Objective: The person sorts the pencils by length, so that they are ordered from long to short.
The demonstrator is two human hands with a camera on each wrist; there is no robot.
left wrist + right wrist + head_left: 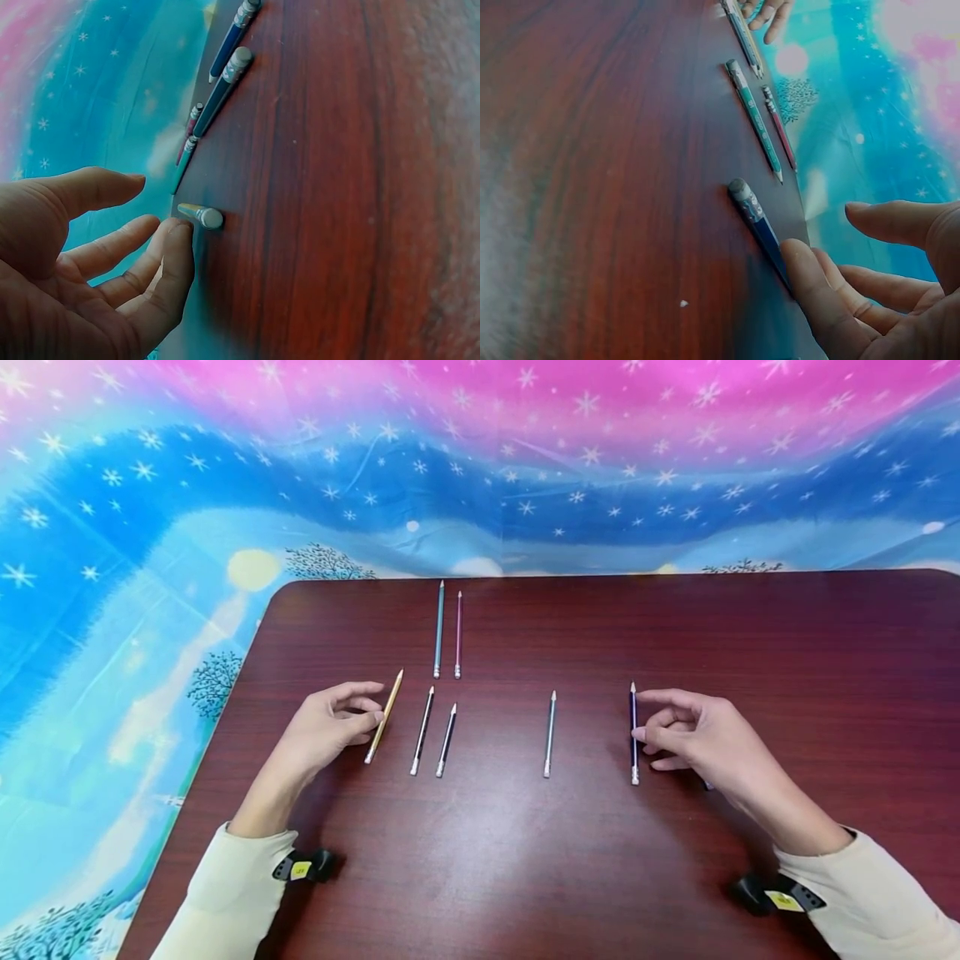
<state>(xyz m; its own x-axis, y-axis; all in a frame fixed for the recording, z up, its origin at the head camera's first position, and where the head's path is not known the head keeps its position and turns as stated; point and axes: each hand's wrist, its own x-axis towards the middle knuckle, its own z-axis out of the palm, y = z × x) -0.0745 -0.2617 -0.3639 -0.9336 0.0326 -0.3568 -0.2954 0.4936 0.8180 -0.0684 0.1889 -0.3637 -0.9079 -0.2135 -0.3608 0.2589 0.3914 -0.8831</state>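
My left hand (326, 727) is at the yellow pencil (393, 692) on the left, its thumb tip overlapping the shaft in the head view. In the left wrist view that hand (120, 277) has its fingers spread, with the pencil's eraser end (211, 218) beyond the fingertips. My right hand (697, 735) is beside a dark blue pencil (634, 758), one fingertip over its shaft and the fingers loosely bent. From the right wrist, the blue pencil (761, 234) shows its eraser end, while its far part is hidden by a finger.
Two dark pencils (423, 727) lie right of the yellow one. A teal pencil (439, 631) and a pink pencil (459, 631) lie near the far edge, and a grey-green pencil (551, 735) mid-table. A small dark end (708, 785) peeks out under the right wrist. Patterned cloth (480, 468) hangs behind.
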